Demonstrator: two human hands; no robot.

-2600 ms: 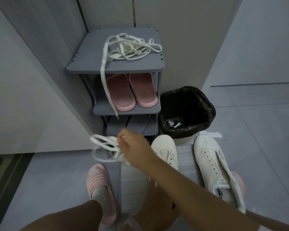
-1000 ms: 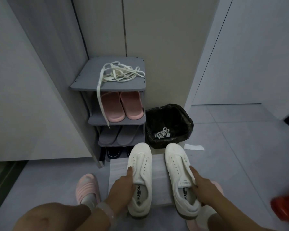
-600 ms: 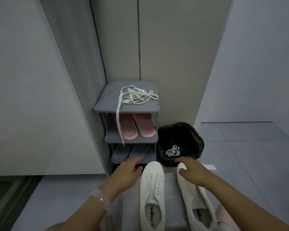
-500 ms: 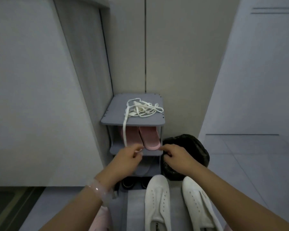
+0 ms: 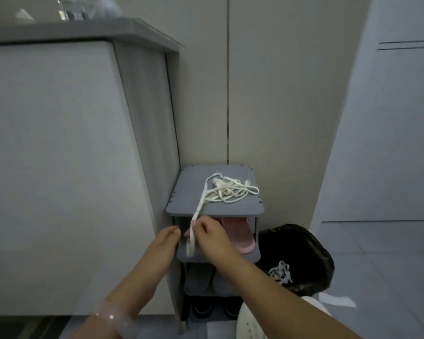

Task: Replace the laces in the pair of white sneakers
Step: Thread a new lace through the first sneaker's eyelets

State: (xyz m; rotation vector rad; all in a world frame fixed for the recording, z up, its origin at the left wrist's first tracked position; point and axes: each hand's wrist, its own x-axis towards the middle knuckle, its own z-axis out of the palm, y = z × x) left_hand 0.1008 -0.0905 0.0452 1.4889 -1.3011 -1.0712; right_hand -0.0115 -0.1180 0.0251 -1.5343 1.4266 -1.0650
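Right hand (image 5: 211, 237) pinching dangling lace (image 5: 192, 231)

Rack (image 5: 181, 204) wedged between cabinet (image 5: 59, 167) and bin (image 5: 304, 253); open only from front, above.

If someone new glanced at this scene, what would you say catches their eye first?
Probably the tangle of white laces on top of the grey shoe rack, with one strand hanging over the front edge. The right hand pinches that strand while the left hand reaches in beside it. To the right, a black-lined bin holds another bunch of laces.
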